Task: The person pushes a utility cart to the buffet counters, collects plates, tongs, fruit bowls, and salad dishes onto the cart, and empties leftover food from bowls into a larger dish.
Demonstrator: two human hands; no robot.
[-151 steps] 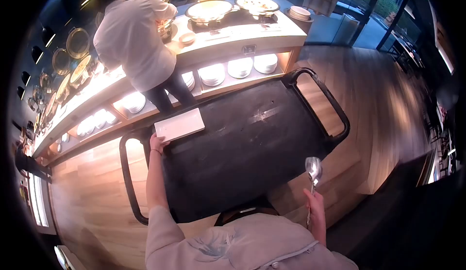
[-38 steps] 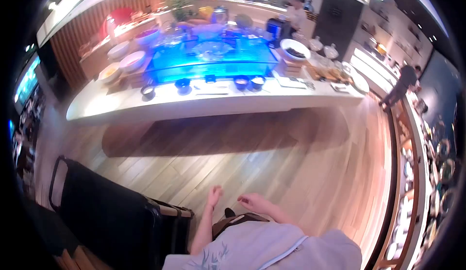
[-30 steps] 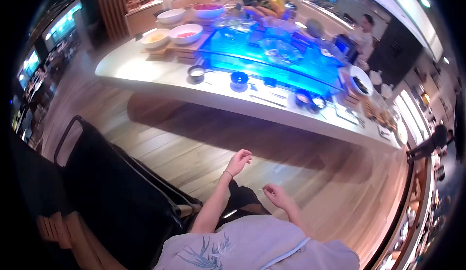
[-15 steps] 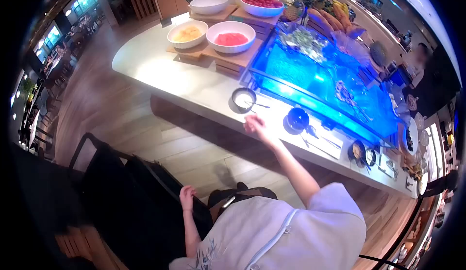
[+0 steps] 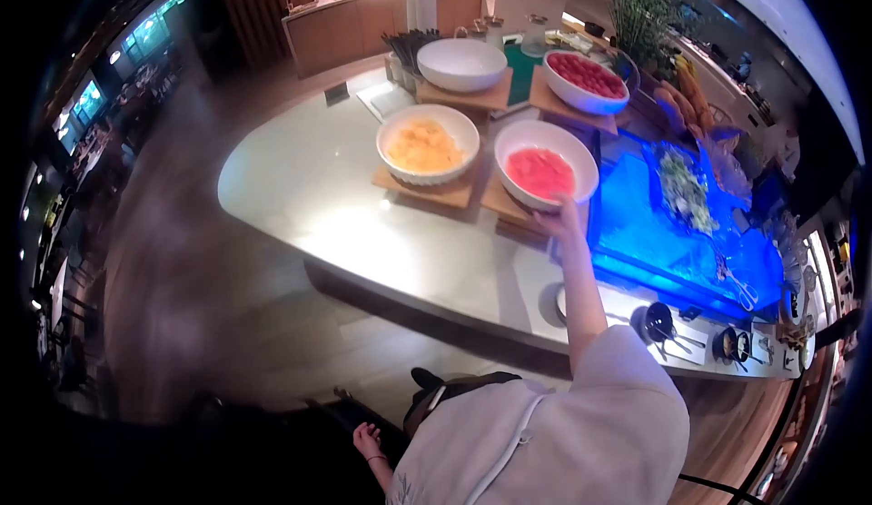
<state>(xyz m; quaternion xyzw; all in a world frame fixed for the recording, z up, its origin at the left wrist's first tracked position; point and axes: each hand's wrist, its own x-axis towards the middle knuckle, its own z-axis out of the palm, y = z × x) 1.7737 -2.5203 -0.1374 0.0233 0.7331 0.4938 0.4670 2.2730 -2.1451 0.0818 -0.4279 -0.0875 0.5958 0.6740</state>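
My right hand (image 5: 558, 220) reaches over the counter to the near side of a white bowl (image 5: 581, 155) holding red fruit pieces (image 5: 538, 173). The thumb is at the rim and the other fingers are against the outer wall, partly hidden. That bowl rests on a wooden stand (image 5: 510, 203). Left of it, a second white bowl (image 5: 427, 176) contains yellow fruit pieces (image 5: 423, 145). Low beside my body, my left hand (image 5: 367, 439) hangs with loosely bent fingers and nothing in it, near a dark cart-like shape.
Behind stand an empty-looking white bowl (image 5: 461, 64) and a bowl of small red fruit (image 5: 586, 84). A blue-lit ice display (image 5: 654, 242) lies right, with greens (image 5: 686, 192) and tongs (image 5: 740, 289). Dark small bowls (image 5: 658, 321) line the counter's (image 5: 427, 269) front edge.
My right hand has moved from beside a small dish at the counter edge up to the bowl of red fruit. The view has shifted closer to the fruit bowls; my left hand stays low.
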